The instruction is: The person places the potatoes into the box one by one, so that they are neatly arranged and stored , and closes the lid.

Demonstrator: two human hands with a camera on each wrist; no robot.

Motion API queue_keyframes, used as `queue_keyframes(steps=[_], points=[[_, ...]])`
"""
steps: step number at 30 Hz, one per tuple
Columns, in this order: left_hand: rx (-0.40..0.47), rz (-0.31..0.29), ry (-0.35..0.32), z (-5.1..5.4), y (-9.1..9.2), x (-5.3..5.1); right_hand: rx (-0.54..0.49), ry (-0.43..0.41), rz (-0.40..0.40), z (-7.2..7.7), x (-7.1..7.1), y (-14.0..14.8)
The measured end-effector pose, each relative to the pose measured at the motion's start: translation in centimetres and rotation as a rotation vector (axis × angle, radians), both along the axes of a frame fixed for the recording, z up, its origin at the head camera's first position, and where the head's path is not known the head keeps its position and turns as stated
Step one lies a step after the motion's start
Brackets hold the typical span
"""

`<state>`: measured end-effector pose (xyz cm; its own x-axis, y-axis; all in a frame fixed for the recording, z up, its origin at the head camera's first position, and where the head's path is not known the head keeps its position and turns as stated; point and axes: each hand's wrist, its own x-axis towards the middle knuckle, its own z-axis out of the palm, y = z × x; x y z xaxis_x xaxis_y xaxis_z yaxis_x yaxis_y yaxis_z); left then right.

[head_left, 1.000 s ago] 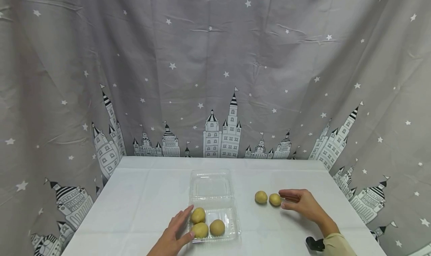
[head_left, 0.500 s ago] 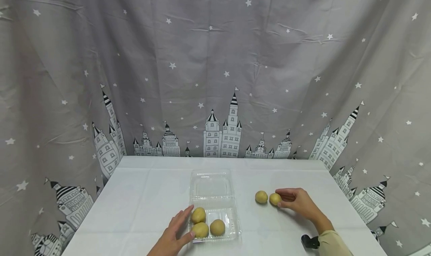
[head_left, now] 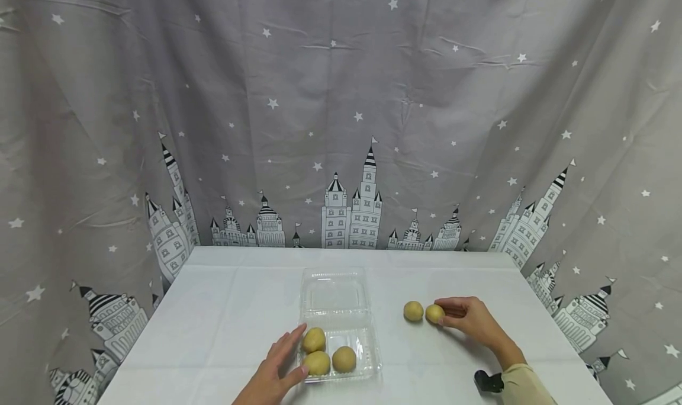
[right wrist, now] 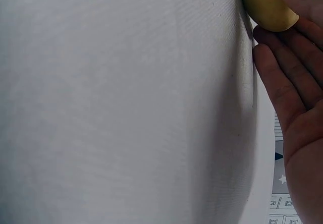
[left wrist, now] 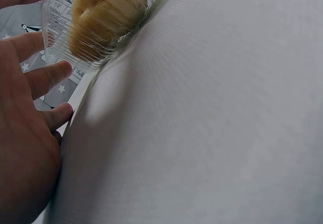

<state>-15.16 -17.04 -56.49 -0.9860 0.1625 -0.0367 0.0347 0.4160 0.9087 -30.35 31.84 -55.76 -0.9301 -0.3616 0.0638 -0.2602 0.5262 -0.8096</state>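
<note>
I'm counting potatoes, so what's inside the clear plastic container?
Three potatoes sit in the base of the clear container; its lid is open. What lies directly beneath them can't be seen, and the left hand hides part of the container's left edge.

A small, curtained-off table bay is being shown; whether it is being housed in a home, a lab or a studio cannot be told, since the room beyond is being hidden. With the middle of the broad, white cloth-covered table (head_left: 240, 310) being taken as the dial's centre, the space is being enclosed from nine o'clock through twelve to three by a hanging grey fabric curtain (head_left: 298, 109). Small white printed stars (head_left: 392, 3) are being scattered over it, and black-and-white drawn castles (head_left: 365, 218) are being displayed at ten, twelve and two o'clock.
</note>
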Motion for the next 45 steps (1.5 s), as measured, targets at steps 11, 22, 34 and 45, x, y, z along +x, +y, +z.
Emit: queue_keyframes(steps=[11, 22, 34, 45], points=[[0.008, -0.011, -0.004, -0.2, -0.1, 0.0, 0.038, 0.003, -0.021, 0.5, 0.5, 0.3], [-0.026, 0.005, 0.003, 0.0, -0.1, -0.1, 0.012, 0.020, -0.042, 1.7, 1.4, 0.9], [-0.007, 0.001, 0.023, -0.4, -0.1, 0.0, 0.003, -0.010, -0.085, 3.0, 3.3, -0.1], [0.004, 0.007, -0.011, -0.2, 0.0, 0.0, -0.016, 0.035, -0.036, 4.0, 4.0, -2.1]])
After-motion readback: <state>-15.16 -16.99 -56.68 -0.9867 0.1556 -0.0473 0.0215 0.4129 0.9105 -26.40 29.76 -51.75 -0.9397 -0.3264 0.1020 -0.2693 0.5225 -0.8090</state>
